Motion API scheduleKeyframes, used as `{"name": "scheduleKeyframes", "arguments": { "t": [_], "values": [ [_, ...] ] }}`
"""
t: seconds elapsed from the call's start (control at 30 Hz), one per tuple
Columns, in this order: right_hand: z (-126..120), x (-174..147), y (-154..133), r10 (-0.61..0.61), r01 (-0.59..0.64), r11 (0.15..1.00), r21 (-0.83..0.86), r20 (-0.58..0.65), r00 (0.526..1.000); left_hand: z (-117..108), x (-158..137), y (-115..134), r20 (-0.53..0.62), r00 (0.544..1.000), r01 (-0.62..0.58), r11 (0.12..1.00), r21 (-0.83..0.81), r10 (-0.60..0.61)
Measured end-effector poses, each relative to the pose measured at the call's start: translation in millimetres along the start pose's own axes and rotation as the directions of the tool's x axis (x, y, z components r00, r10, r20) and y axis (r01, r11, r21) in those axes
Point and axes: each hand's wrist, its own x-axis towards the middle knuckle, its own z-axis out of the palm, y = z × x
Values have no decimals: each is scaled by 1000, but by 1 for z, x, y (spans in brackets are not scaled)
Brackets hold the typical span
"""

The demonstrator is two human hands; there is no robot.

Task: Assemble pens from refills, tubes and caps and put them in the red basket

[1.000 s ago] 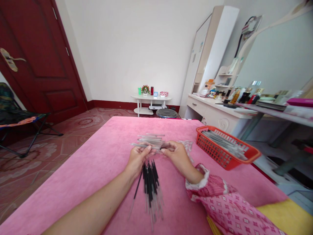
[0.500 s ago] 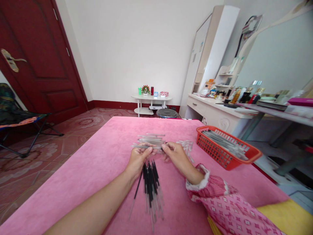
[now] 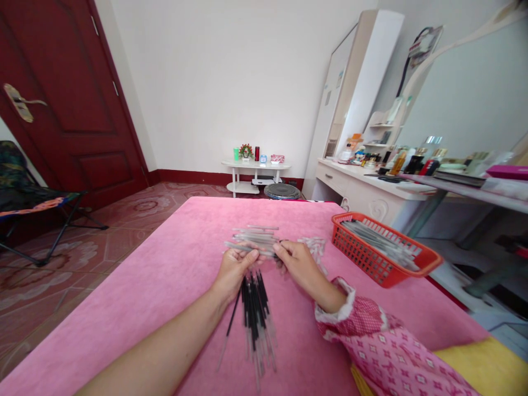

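Over the pink-covered table, my left hand [image 3: 238, 265] is closed, thumb on top, around a slim translucent tube [image 3: 265, 253] that looks like a pen barrel. My right hand [image 3: 297, 259] pinches the tube's right end, where something small and dark shows at the fingertips. Just beyond both hands lies a pile of similar clear-grey tubes [image 3: 256, 235]. Nearer to me, thin sticks [image 3: 254, 308], part black and part clear like pen refills, are fanned out below my left hand. Small whitish pieces [image 3: 315, 246] lie right of the tube pile, partly hidden by my right hand.
An orange-red plastic basket [image 3: 383, 278] holding many slim grey sticks stands at the table's right. Yellow cloth [image 3: 487, 360] lies at the near right corner. A cluttered dressing table [image 3: 367, 187] is beyond the right edge, and a folding chair [image 3: 45, 203] stands on the left.
My right hand has shifted very slightly right with its fingertips at the tube's end. My left hand keeps its grip almost unmoved. The piles and basket stay put.
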Motion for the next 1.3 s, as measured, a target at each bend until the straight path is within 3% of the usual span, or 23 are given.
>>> {"name": "scheduleKeyframes", "arguments": {
  "t": [0.17, 0.3, 0.43, 0.57, 0.73, 0.93, 1.03, 1.17, 1.3],
  "values": [
    [1, 0, -1, -46, 44, 997, -67, -31, 998, 1, 0, 2, -53, 999, -6, 999, -47, 4],
    [1, -2, -4, 2, 0, 999, -54, 39, 999, 2, 0, 3, -66, 998, -1, 998, -64, -3],
    [0, -2, -8, -47, 47, 999, 3, -22, 999, 2, -1, 3, -67, 998, 2, 998, -60, -6],
    [0, -2, -6, 48, -54, 995, 83, 71, 996, 1, -2, 3, -28, 1000, 11, 1000, -15, -11],
    [4, -2, -2, 40, -44, 996, 77, 54, 998, 0, -2, 1, -29, 1000, 10, 1000, -16, -10],
    [-1, 2, 1, 186, -222, 960, 169, 207, 961, -3, -1, 0, 13, 1000, -14, 1000, 26, 13],
    [-9, 5, 2, 176, -215, 959, 187, 204, 963, -3, -1, 1, -6, 1000, -22, 999, 26, 22],
    [-8, 4, 1, 86, -119, 971, 208, 163, 983, -2, -1, 1, -12, 1000, -11, 1000, 20, 11],
    [-1, 3, 0, 140, -201, 946, 255, 237, 961, -1, -2, 0, -3, 1000, -5, 1000, 31, 5]
  ]
}}
